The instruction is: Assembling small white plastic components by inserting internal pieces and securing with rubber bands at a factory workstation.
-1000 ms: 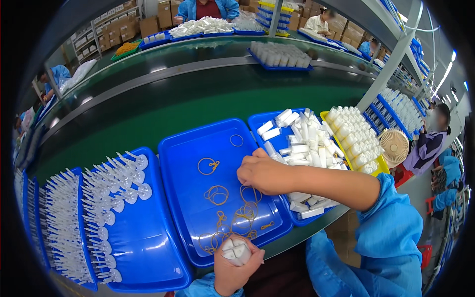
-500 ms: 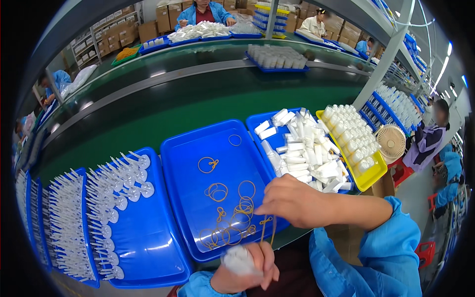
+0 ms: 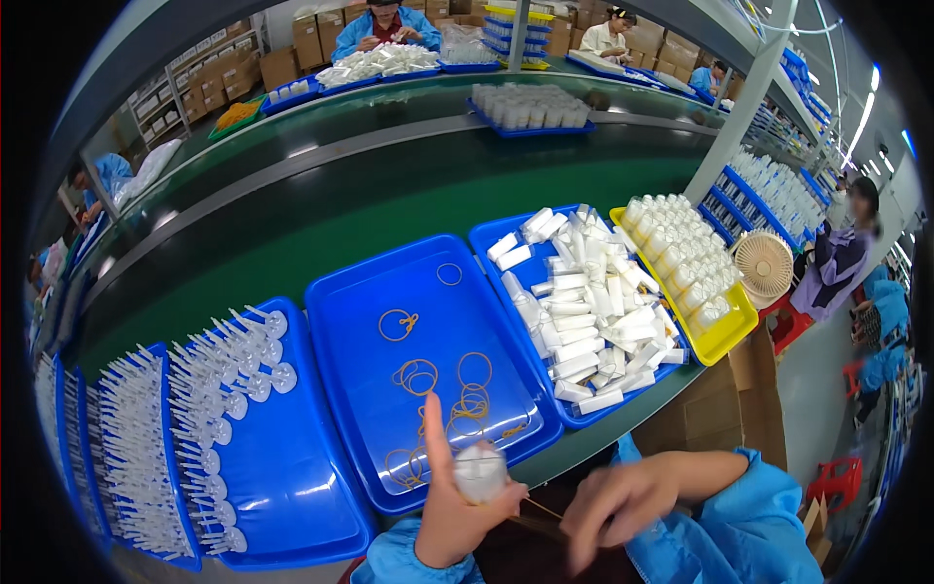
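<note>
My left hand (image 3: 455, 511) grips a small clear plastic piece with white in it (image 3: 480, 474), its index finger pointing up. From that hand a tan rubber band (image 3: 541, 518) stretches to my right hand (image 3: 615, 501), whose fingers are bent on it and smeared by motion. Just beyond lies a blue tray (image 3: 370, 438) with several loose rubber bands (image 3: 471, 401) on its bottom. Right of it, another blue tray (image 3: 538, 387) carries a heap of white pieces in clear wrapping (image 3: 603, 311).
A yellow tray (image 3: 736, 341) of clear cups stands far right, near a round fan (image 3: 764, 268). At left, blue trays (image 3: 292, 467) bear white stemmed pieces with clear round bases (image 3: 233, 389). Behind runs a green belt (image 3: 389, 200); co-workers (image 3: 386, 34) sit across it.
My right hand has come down and right from above the band tray, drawing the rubber band sideways. My left hand has turned, its index finger now raised. The view has shifted slightly.
</note>
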The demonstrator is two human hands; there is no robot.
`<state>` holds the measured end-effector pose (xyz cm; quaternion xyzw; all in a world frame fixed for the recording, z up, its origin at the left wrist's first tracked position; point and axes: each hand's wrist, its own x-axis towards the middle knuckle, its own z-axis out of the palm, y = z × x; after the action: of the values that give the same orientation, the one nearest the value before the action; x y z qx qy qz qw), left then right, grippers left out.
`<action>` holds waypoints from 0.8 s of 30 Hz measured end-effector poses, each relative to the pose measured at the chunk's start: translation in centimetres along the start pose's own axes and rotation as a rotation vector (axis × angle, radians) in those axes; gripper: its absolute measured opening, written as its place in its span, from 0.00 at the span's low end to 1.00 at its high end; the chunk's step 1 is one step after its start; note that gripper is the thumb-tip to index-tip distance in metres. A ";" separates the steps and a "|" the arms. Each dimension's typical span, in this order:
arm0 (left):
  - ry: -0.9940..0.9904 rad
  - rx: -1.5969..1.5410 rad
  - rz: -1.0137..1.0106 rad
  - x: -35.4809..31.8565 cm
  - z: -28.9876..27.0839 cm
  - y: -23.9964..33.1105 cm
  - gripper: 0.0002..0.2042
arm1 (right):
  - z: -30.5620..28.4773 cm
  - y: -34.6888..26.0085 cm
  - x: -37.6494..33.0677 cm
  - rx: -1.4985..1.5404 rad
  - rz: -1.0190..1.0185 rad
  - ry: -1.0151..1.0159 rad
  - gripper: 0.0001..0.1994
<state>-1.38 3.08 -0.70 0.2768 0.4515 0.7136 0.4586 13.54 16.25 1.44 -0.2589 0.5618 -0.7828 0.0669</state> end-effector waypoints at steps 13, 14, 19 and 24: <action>-0.081 1.137 0.321 -1.4 1.0 -1.7 0.18 | -0.8 0.6 1.2 -0.888 0.144 0.528 0.21; -0.067 1.057 0.243 -1.5 1.4 -1.5 0.21 | -0.2 0.6 1.1 -0.937 0.149 0.567 0.19; -0.395 0.968 0.152 -2.7 1.3 1.1 0.32 | 1.0 -0.4 -0.3 -1.028 0.155 0.649 0.15; 0.180 1.379 0.470 -4.8 -3.2 6.7 0.29 | -2.0 -8.1 -8.9 -1.484 0.339 1.411 0.17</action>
<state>-4.62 -3.71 3.98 0.5321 0.7627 0.3670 -0.0238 21.77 24.34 5.41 0.3645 0.8432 -0.1942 -0.3442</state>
